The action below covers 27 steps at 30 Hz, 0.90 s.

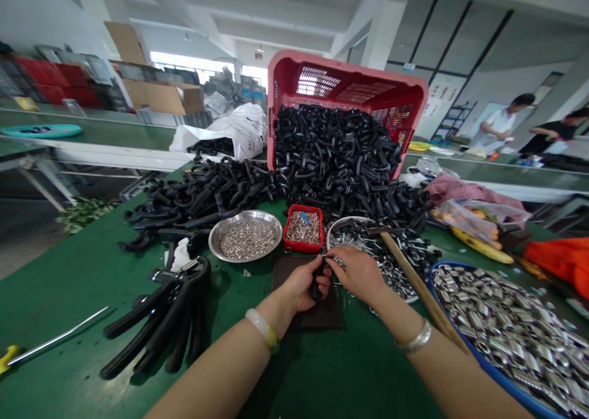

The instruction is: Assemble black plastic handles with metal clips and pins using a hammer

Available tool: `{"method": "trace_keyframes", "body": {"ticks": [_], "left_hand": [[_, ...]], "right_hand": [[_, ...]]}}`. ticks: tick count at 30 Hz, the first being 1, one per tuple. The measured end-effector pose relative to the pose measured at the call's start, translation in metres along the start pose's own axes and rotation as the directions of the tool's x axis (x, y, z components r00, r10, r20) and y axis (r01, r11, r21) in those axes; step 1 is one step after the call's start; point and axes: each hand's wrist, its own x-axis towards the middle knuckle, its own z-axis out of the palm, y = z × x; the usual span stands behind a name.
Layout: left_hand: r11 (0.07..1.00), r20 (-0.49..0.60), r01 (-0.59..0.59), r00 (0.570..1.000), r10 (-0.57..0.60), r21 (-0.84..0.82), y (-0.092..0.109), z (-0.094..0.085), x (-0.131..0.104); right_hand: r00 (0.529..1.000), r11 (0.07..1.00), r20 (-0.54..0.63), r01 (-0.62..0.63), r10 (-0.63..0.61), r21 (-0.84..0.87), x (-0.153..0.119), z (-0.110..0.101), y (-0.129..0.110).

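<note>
Forearms (pixel 216 370) up front, left hand (pixel 301 284) wrapped round a black part (pixel 315 291), right hand (pixel 359 274) bunched at its top, can't tell if gripping.

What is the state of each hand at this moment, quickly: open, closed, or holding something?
Left hand: closed, holding a black part.
Right hand: pinched closed at its far end; whether it holds anything cannot be told.
</note>
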Motion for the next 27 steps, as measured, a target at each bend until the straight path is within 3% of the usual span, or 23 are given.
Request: {"method": "trace_keyframes", "body": {"ticks": [4,7,10,13,19,27], "left_hand": [[0.998,-0.056,0.055,0.997,-0.054,0.008,-0.001,0.004,-0.004],[0.995,-0.083,0.079,0.993,-0.083,-0.054,-0.003,0.008,-0.019],[0.992,-0.1,0.017,0.995,-0.029,-0.126,-0.007,0.01,-0.042],[0.983,-0.158,-0.08,0.986,0.053,-0.166,-0.011,0.006,-0.064],[0.956,-0.268,-0.218,0.95,0.162,-0.195,-0.004,-0.006,-0.086],[0.959,-0.249,-0.208,0.956,0.157,-0.193,-0.004,-0.009,-0.083]], "right_hand": [[0.997,0.973,-0.006,-0.069,0.072,0.22,0.023,-0.003,0.007],[0.982,0.94,0.19,-0.057,-0.008,0.337,0.049,0.002,0.012],[0.908,0.959,0.351,0.146,-0.227,0.242,0.073,0.019,0.004],[0.845,0.935,0.405,0.346,-0.349,0.083,0.087,0.043,-0.019],[0.823,0.915,0.464,0.4,-0.328,-0.063,0.099,0.075,-0.057],[0.81,0.879,0.491,0.448,-0.322,-0.163,0.1,0.078,-0.059]]}}
